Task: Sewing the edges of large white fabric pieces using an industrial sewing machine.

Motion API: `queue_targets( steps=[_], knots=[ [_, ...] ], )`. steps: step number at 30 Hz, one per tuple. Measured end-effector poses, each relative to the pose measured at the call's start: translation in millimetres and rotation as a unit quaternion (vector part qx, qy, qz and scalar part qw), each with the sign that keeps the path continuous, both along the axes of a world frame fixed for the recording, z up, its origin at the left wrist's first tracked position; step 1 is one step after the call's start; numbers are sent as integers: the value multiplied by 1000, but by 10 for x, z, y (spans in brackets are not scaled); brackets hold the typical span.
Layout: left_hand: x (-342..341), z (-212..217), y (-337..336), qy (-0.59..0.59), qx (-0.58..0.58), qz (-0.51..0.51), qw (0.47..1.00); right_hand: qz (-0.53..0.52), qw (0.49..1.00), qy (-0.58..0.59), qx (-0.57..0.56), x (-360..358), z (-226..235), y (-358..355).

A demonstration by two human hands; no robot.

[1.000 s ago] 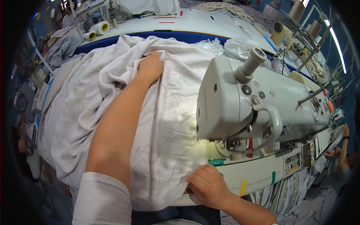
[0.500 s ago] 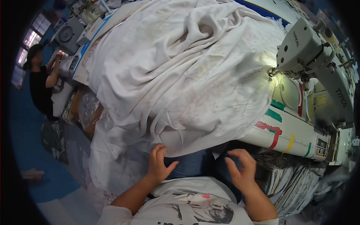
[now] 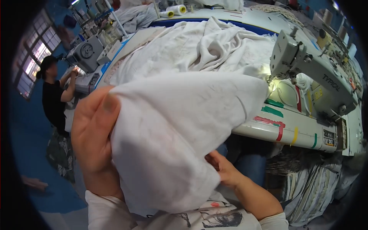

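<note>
Since half a second ago both hands have come up from the lap, and a fold of the white cloth [image 3: 180,130] that hung off the desk edge is now lifted close to the camera. Along the front edge of the cream desk [image 3: 303,134] run strips of coloured tape: green and red ones lying flat near the sewing machine [image 3: 310,69], then a red, a yellow and a green one set upright further right, with a small rectangular label of black and white beside them at the right end. Two spools of pale thread with yellow cores [image 3: 174,10] lie at the far edge of the desk. The left hand [image 3: 94,142] stands upright, palm toward the cloth, thumb pressed over the fold's left edge, so its grip is clenched on the fabric. The right hand [image 3: 224,170] sits lower, beneath the hanging fold, fingers tucked up under it; it touches the cloth, but whether that grip has closed on it I cannot tell. The rest of the cloth lies heaped across the desk up to the machine's lit needle. At the far left a person in black [image 3: 53,99] works at another machine [image 3: 86,50].
</note>
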State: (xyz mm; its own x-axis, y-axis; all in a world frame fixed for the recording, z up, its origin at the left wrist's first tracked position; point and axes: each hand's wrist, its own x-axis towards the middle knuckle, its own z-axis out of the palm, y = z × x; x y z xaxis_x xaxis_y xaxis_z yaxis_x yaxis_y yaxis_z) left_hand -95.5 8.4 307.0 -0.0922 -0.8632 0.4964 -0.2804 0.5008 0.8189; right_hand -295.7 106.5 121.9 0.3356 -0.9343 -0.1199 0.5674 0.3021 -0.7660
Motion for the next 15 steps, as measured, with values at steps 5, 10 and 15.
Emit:
queue_targets(
  steps=[5,10,15],
  knots=[
    [-159,101,-220,1,123,-175,977,25,906,-419,58,-19,321,272],
    [13,-230,-268,-97,159,-144,972,-34,970,-242,5,167,329,571],
    [230,-322,-242,-242,181,-159,940,-66,922,204,-323,735,240,413]
  ],
)
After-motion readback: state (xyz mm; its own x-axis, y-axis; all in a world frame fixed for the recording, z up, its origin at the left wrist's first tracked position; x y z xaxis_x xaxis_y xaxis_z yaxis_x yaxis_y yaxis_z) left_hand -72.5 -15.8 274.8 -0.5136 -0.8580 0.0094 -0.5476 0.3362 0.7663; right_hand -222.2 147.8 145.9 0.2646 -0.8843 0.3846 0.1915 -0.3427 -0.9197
